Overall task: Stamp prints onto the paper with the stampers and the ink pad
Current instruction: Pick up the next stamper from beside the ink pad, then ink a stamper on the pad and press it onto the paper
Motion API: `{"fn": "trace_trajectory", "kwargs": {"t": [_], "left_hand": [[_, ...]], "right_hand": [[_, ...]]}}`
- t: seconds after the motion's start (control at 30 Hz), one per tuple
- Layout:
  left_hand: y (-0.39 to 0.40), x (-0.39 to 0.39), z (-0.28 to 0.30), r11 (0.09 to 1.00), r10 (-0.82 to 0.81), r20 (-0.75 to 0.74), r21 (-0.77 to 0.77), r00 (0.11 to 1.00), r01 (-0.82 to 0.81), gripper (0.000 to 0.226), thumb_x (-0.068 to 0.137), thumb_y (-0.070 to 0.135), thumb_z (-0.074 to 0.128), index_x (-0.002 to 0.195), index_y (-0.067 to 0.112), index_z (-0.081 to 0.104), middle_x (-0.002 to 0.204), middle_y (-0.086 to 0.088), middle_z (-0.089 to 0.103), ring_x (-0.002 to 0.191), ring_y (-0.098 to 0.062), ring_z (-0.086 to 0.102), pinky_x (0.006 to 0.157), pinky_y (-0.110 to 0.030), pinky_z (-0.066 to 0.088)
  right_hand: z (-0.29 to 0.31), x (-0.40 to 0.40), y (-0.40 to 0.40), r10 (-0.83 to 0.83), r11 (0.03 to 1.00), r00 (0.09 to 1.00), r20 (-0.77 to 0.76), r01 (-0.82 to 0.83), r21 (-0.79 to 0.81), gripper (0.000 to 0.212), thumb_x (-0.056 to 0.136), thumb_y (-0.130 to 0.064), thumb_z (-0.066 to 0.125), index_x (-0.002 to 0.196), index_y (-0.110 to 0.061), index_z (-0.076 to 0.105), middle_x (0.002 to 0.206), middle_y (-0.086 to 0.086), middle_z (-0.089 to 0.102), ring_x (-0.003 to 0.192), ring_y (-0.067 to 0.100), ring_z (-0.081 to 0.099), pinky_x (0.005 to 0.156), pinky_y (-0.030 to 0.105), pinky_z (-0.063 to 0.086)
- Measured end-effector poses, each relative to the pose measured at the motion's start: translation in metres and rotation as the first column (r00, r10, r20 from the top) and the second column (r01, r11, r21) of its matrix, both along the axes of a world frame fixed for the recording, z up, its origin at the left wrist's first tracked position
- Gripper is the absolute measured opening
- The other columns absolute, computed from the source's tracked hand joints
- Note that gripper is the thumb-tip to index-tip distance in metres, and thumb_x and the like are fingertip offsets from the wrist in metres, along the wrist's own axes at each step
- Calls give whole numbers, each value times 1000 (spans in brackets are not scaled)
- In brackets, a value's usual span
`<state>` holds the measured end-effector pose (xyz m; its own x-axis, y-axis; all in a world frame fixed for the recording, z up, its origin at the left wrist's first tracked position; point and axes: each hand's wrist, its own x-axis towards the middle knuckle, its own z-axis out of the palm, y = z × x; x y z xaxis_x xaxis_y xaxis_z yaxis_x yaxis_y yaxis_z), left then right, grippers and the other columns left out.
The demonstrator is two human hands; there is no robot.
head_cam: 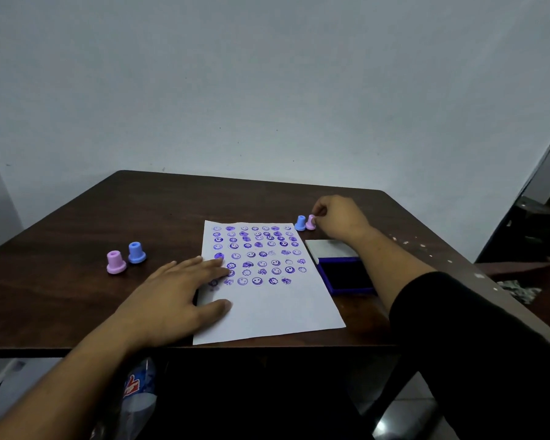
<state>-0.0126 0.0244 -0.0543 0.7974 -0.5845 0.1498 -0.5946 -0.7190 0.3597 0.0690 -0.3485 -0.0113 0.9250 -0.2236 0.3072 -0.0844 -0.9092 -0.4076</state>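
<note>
Your left hand (pixel 175 300) lies flat and spread on the left edge of the paper (pixel 267 309), gripping nothing. Your right hand (pixel 340 222) pinches a pink stamper (pixel 311 222) standing beside a blue one (pixel 300 223), past the paper's far right corner. The open ink pad (pixel 346 276) sits just right of the paper.

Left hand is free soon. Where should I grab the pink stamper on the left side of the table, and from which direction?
Take the pink stamper by its narrow upper stem, coming straight down from above. It stands upright on its wide flared base, and the blue stamper sits close on its right, so close the fingers front to back.
</note>
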Motion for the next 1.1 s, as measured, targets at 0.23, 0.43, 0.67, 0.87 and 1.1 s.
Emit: {"fn": "trace_trajectory", "kwargs": {"t": [0.23, 0.43, 0.67, 0.87, 1.1], "left_hand": [[0, 0, -1, 1000, 4, 3, -2, 1000, -4, 80, 73, 83, 35, 146, 52, 42, 158, 34, 25, 149, 5, 18, 125, -39, 16], [0, -1, 1, 1000, 6, 6, 8, 1000, -6, 80, 72, 83, 33, 146, 54, 40, 158, 36, 22, 149, 6, 16, 125, -36, 14], [-1, -2, 0, 1000, 12, 22, 3, 1000, -12, 78, 72, 84, 32, 145, 56, 39, 155, 41, 19, 148, 11, 12, 125, -30, 11], [-1, -3, 0, 1000, 13, 27, 4, 1000, -13, 79, 72, 84, 31, 145, 56, 39, 154, 42, 17, 147, 12, 11, 125, -29, 10], [-1, -3, 0, 1000, 12, 21, 3, 1000, -12, 79, 72, 83, 33, 146, 55, 39, 156, 40, 19, 148, 10, 12, 125, -30, 10]], "right_hand": [[-4, 0, 0, -10, 1000, 1000, -9, 10, 17, 10, 87, -33, 82, 89, -29, 74, 89, -5, 76, 80, 19, 72, 71, 31, 55], [-1, 0, 3, -22, 999, 999, -31, 23, 26, 11, 85, -30, 83, 80, -30, 73, 83, -8, 73, 72, 16, 69, 57, 26, 43], [-5, 3, 6, -40, 998, 999, -19, 41, 58, 7, 84, -22, 81, 85, -22, 74, 88, -5, 76, 80, 19, 70, 65, 30, 50], [-8, 5, 7, -57, 994, 998, -3, 57, 98, 9, 81, -20, 84, 85, -21, 75, 86, -6, 77, 80, 18, 70, 65, 29, 52], [6, 0, 4, -65, 989, 996, 63, 56, 134, 12, 85, -21, 76, 78, -29, 70, 67, -22, 75, 73, -5, 68, 62, 25, 48]]}}
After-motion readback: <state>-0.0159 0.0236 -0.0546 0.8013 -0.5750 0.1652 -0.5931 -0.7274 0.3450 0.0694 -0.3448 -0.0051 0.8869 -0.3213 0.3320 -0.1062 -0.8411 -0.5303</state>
